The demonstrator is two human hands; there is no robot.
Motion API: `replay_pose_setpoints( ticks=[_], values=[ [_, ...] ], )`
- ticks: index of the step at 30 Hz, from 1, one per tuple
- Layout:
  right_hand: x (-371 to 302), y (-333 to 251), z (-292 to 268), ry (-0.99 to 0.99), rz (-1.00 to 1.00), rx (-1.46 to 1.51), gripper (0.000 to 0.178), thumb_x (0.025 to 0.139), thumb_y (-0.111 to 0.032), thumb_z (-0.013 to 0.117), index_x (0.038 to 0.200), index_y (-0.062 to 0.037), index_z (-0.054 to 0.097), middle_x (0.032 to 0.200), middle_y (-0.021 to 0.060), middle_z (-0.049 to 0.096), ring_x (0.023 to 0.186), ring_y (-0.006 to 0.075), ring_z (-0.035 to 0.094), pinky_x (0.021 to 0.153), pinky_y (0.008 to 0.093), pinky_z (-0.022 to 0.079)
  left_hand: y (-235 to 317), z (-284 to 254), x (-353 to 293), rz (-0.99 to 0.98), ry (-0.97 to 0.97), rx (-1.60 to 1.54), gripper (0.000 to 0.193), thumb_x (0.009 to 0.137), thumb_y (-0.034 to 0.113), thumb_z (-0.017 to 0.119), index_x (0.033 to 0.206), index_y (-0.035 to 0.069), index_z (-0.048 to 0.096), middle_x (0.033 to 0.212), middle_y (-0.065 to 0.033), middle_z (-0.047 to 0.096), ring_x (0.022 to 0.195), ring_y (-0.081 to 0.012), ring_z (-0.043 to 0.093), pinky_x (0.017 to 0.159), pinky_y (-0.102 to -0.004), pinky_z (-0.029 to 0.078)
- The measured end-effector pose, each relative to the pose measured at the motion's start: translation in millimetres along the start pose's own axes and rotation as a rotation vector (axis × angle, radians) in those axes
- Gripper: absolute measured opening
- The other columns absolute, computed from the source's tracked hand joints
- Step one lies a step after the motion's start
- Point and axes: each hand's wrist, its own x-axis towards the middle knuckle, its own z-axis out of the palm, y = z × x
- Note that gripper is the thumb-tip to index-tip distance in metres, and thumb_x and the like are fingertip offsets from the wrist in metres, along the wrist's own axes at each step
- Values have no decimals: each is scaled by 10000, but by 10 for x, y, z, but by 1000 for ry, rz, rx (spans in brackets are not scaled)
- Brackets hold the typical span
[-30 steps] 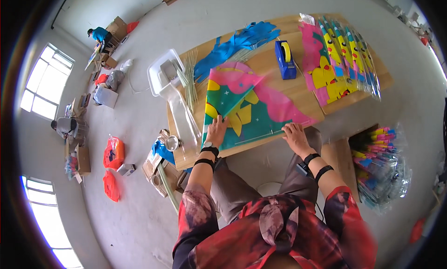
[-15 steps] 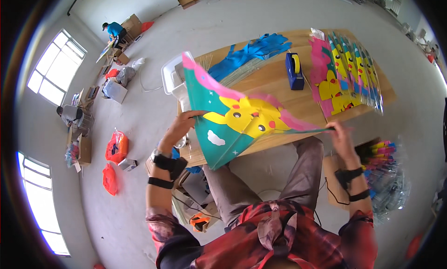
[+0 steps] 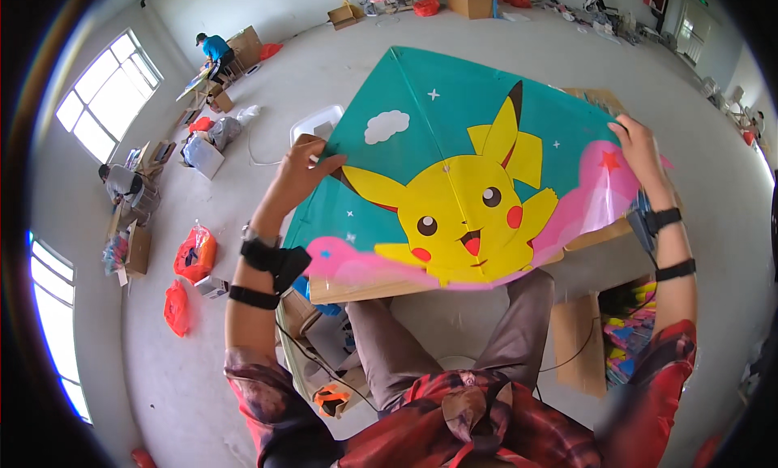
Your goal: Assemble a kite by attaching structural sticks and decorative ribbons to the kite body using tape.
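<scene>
A green and pink kite, printed with a yellow cartoon animal, is spread wide above the table, its pointed end away from me. Along its middle runs a straight spine. My left hand pinches the left edge between thumb and fingers. On the opposite side, the right edge is gripped by my right hand, thumb on top. Most of the tabletop lies hidden behind the kite. Black straps with small dark devices circle both my wrists.
The wooden table's near edge shows under the kite. A white plastic bin stands at its left. By my right leg is a cardboard box beside colourful packaged items. Orange-red bags lie left on the floor. Other people sit farther off.
The kite was tilted and partly folded, its green point toward me. Now it is turned round and opened out, printed side showing. Both hands have moved up and outward with it.
</scene>
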Motion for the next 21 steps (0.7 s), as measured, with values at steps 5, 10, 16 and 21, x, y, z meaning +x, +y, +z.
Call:
replay_pose_setpoints(
  ticks=[5, 10, 16, 21],
  values=[
    [177, 256, 904, 2, -4, -138, 230, 977, -235, 636, 914, -21, 580, 903, 212, 673, 875, 441, 645, 713, 522, 505, -796, 787, 89, -239, 0, -46, 226, 949, 219, 703, 983, -1, 665, 766, -73, 665, 714, -108, 604, 654, -327, 501],
    [20, 386, 1578, -59, 22, -181, 183, 967, -224, 640, 934, -47, 610, 920, 182, 690, 851, 420, 670, 710, 523, 521, -1235, 1605, -87, -377, 23, -43, 268, 884, 254, 729, 1020, 26, 699, 809, -194, 696, 758, -371, 693, 699, -433, 524],
    [-16, 578, 2120, -128, -1, -260, 90, 956, -159, 622, 946, -70, 617, 928, 124, 688, 912, 360, 674, 780, 488, 510, -1552, 2263, -222, -436, 26, -47, 272, 857, 223, 734, 1056, 40, 706, 920, -226, 714, 898, -399, 697, 783, -450, 531],
    [128, 554, 2338, -119, -5, -343, 62, 961, -148, 596, 958, -89, 616, 959, 93, 687, 969, 315, 658, 849, 475, 469, -1679, 2534, -281, -452, 36, 5, 370, 835, 59, 727, 1200, 75, 669, 958, -189, 728, 929, -379, 704, 819, -444, 541]
  ],
)
